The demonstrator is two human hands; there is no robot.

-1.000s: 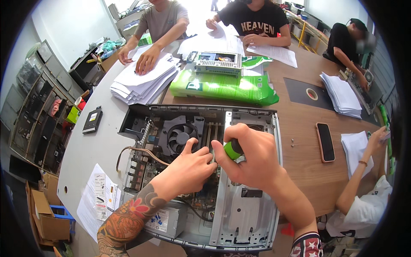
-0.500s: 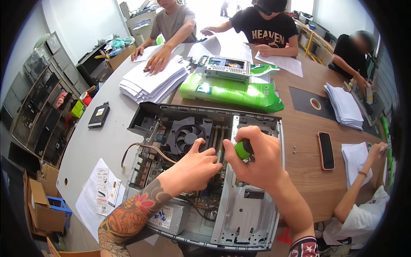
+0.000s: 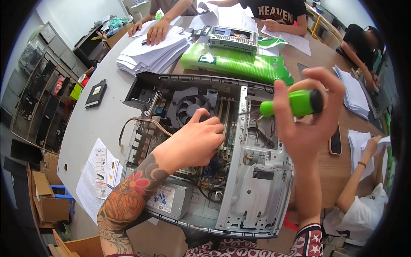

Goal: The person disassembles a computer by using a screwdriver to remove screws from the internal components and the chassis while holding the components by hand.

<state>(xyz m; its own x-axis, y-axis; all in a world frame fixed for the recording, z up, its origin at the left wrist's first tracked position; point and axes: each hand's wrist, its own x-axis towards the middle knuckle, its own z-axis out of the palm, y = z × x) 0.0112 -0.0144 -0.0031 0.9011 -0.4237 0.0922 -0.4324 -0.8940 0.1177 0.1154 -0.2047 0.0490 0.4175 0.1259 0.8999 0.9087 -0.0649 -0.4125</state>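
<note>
Right hand lifted, shifted rightward, green screwdriver tipped nearly level

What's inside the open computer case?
The computer case holds a fan, a circuit board and a silver power supply. The left hand hides what lies beneath it.

So, the middle of the open computer case is being blocked by the left hand, with part of the fan being covered too. Airspace on the right is being hogged by the right hand and its green screwdriver. The far side is being walled off by a green package. Decent room is being left over the near half of the silver plate. A lane across the table is being left between the black drive and the paper sheet, but the case's left edge is being crossed by a cable.
</note>
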